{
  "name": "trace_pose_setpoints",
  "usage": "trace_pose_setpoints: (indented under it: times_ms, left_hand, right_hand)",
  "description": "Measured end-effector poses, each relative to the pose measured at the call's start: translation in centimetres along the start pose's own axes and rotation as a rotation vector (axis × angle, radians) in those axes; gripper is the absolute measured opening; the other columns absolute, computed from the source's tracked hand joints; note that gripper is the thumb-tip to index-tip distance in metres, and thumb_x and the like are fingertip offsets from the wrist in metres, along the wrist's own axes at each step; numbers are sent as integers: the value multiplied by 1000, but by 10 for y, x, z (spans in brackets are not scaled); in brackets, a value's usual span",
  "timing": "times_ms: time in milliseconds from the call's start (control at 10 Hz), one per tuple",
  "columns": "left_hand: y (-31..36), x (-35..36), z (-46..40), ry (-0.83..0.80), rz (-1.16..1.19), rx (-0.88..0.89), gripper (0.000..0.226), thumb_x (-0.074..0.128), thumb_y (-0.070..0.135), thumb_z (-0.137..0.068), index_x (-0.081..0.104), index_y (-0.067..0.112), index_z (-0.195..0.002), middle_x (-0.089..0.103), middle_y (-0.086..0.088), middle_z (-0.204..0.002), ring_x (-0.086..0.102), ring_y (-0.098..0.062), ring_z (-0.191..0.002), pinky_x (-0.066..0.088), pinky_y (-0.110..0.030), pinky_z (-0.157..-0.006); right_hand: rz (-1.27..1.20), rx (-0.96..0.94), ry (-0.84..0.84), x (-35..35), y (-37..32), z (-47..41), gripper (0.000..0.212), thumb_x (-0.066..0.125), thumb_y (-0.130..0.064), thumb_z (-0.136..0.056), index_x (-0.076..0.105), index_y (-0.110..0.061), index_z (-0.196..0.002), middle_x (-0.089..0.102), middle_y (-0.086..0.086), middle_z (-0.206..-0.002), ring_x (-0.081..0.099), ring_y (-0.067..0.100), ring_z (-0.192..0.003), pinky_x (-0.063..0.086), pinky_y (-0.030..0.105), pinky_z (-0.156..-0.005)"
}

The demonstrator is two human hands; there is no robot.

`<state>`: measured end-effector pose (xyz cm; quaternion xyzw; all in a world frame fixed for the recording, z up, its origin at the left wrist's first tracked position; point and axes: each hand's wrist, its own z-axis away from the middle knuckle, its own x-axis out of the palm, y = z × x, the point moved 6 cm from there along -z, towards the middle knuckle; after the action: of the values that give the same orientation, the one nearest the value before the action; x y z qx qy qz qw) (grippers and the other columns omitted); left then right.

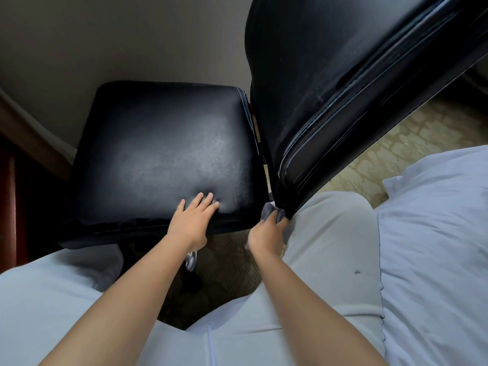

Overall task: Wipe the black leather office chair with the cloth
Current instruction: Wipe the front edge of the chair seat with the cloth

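Note:
The black leather office chair fills the middle of the head view: its square seat (163,151) lies in front of me and its backrest (343,83) rises to the right. My left hand (191,220) lies flat with straight fingers on the near edge of the seat. My right hand (266,233) grips a small grey cloth (269,211) and holds it against the lower corner of the backrest, where backrest and seat meet. Most of the cloth is hidden inside the fist.
I sit on a bed with white bedding (435,233), my legs in light grey trousers (330,247) on both sides of the chair. A chrome chair base part (191,258) shows under the seat. A grey wall (105,38) stands behind, a dark wooden piece (10,196) at left, patterned carpet (396,143) at right.

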<state>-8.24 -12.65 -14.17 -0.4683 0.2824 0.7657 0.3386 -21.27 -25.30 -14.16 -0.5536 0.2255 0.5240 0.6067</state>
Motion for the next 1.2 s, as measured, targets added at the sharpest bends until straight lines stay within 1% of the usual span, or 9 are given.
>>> trace_pose_setpoints:
  times_ms: [200, 400, 500, 600, 700, 800, 1000, 1100, 1200]
  left_hand:
    - [-1, 1, 0, 2, -9, 4, 89, 62, 16, -86, 2, 26, -151, -11, 4, -159, -11, -16, -146, 3, -46, -118]
    - [-2, 2, 0, 9, -4, 9, 88, 61, 15, -86, 3, 26, -151, -11, 4, -159, -11, -17, -146, 3, -46, -118]
    - [-2, 2, 0, 15, -13, 9, 89, 61, 15, -86, 2, 26, -151, -11, 4, -159, -11, -17, -146, 3, -45, -118]
    - [-2, 4, 0, 19, -27, 6, 89, 61, 16, -86, 1, 26, -151, -12, 4, -159, -12, -17, -146, 2, -45, -118]
    - [-1, 3, 0, 16, -25, 3, 89, 61, 17, -86, 1, 26, -151, -12, 4, -159, -11, -17, -146, 3, -45, -118]
    - [-1, 2, 0, 5, -14, 5, 89, 61, 16, -86, 1, 26, -151, -11, 4, -159, -11, -17, -146, 3, -45, -118]
    - [-1, 2, 1, 11, -29, 2, 88, 61, 17, -87, 1, 26, -151, -12, 4, -159, -12, -17, -146, 2, -45, -117]
    - [0, 1, 1, 6, -26, -2, 88, 61, 17, -87, 1, 26, -151, -12, 4, -159, -11, -17, -146, 3, -45, -118]
    - [0, 0, 0, -4, -17, 3, 88, 60, 15, -86, 2, 26, -151, -12, 4, -159, -11, -17, -146, 3, -45, -118]
  right_hand:
    - [95, -265, 115, -11, -25, 6, 59, 39, -13, -99, 14, -17, -152, 17, 6, -154, 35, 24, -134, 45, 29, -91]
    - [32, -65, -4, -1, -6, 0, 60, 38, -11, -98, 11, -15, -152, 12, 7, -155, 38, 27, -132, 44, 33, -91]
    - [-37, -110, 48, -7, -15, 7, 58, 39, -12, -99, 14, -13, -152, 14, 9, -154, 39, 27, -131, 41, 30, -94]
    - [-72, -153, 267, -25, -21, 17, 55, 40, -16, -99, 20, -11, -150, 21, 10, -154, 37, 26, -133, 40, 30, -96]
    - [-31, -46, 175, -12, -7, 12, 59, 41, -15, -99, 14, -11, -151, 15, 9, -156, 27, 24, -139, 32, 29, -103]
    - [-33, 163, -80, 13, 15, 3, 81, 56, -19, -92, 2, -14, -151, 2, 7, -157, 21, 24, -141, 29, 29, -109]
    - [-96, -168, 255, -17, -24, 19, 58, 42, -16, -99, 18, -12, -151, 20, 12, -154, 41, 28, -131, 46, 32, -88]
    - [-78, -87, 221, -16, -15, 12, 57, 39, -15, -100, 15, -11, -151, 16, 11, -155, 31, 25, -137, 35, 25, -96]
    - [-108, -33, 84, 2, -6, 3, 58, 37, -12, -100, 10, -13, -152, 10, 9, -157, 36, 28, -134, 41, 32, -95]
